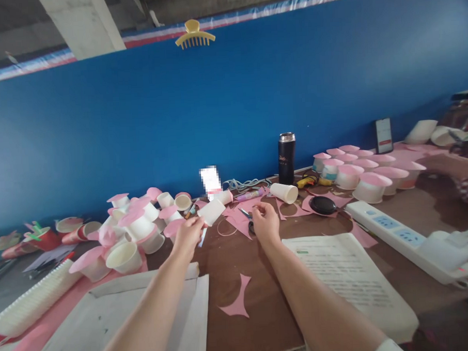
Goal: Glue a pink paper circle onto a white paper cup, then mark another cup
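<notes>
My left hand [189, 235] is closed on a white paper cup [211, 212], which is tilted on its side. A pinkish-white piece [225, 197] shows just past the cup; I cannot tell if it is joined to it. Fingers pinched, my right hand [266, 221] is over pink paper scraps [236, 217], and whatever it may hold is too small to make out. Scissors [245, 213] lie beside its fingertips, partly hidden by the hand. Behind that hand another white paper cup [283, 192] rests on its side.
Many cups with pink paper tops stand in a heap at left [139, 223] and in rows at right [368, 182]. An open book [339, 274], a power strip [392, 236], a black flask [286, 157] and a round black object [322, 204] surround my right arm. Another person's arm [454, 165] reaches in at right.
</notes>
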{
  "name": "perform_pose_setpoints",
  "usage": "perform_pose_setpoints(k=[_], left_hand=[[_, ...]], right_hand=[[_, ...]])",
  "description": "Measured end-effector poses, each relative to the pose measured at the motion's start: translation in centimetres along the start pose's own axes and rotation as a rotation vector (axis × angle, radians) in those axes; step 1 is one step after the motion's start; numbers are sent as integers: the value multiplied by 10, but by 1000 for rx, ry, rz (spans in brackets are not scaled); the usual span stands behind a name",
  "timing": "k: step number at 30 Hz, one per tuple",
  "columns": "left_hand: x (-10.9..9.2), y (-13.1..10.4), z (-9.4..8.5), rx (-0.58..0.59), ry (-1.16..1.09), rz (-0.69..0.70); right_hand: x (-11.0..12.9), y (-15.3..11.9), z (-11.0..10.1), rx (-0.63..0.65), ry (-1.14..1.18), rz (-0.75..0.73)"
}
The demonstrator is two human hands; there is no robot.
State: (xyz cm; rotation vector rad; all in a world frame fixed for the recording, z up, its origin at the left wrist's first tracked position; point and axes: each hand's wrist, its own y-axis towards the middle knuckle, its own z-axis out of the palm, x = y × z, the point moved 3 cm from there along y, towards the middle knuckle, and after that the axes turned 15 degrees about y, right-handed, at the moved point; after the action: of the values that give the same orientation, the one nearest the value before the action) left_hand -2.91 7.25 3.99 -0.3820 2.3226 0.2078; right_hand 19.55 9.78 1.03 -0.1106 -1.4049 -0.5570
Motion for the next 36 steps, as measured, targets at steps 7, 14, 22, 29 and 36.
perform_pose_setpoints(k=[7,14,22,29,36], left_hand=[[43,-49,-10,179,-183,-73],[53,-61,3,-23,-27,69],[53,-73,7,-175,136,168],[51,-76,7,-161,135,198],[52,-77,3,-221,123,181]], right_hand=[[-3,16,-10,3,-142,27],[16,-8,-9,307,-517,-76],[16,-21,3,597,-1053,-80],[27,-26,0,718,-1073,-59],[33,-29,-4,968,-944,-98]])
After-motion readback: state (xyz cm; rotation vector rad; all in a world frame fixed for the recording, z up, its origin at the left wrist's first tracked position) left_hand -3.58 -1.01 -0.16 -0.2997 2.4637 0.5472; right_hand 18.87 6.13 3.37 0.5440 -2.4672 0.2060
